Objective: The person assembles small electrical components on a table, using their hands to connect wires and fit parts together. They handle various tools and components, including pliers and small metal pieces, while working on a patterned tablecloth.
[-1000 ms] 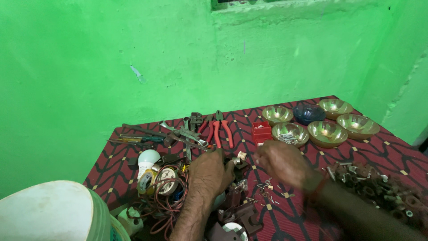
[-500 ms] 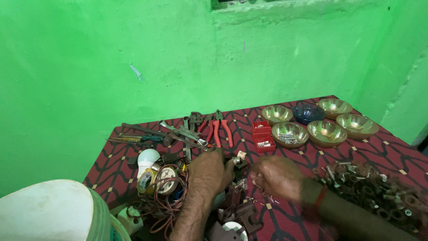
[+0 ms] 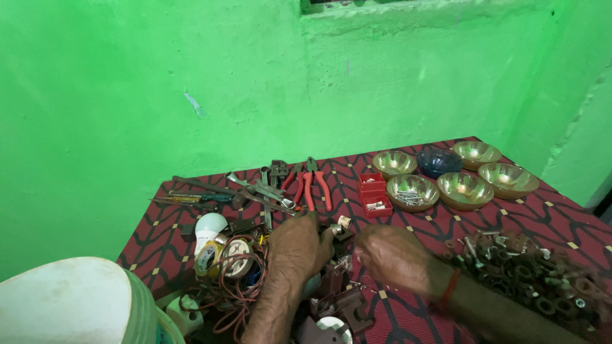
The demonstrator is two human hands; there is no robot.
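At the far left, nearest the camera, a white bucket lid [image 3: 60,299] fills the corner, left of and below both hands. Between it and the left hand lie a white bulb [image 3: 209,225], rolls of tape [image 3: 236,256] and a tangle of red-brown wire [image 3: 237,296]. Beyond the left hand, screwdrivers [image 3: 191,199], spanners [image 3: 264,190] and red-handled pliers [image 3: 312,186] lie in a row. The left hand [image 3: 298,248] rests palm down on a pile of brown electrical fittings [image 3: 338,299], fingers curled over small parts; what it grips cannot be told. The right hand [image 3: 394,256] sits just beside it, loosely closed, its contents hidden. Beyond the right hand stand red boxes [image 3: 373,191] and brass bowls [image 3: 464,189], one holding screws. To its right lies a heap of brown holders and metal parts [image 3: 529,267] on the red patterned cloth [image 3: 561,216].
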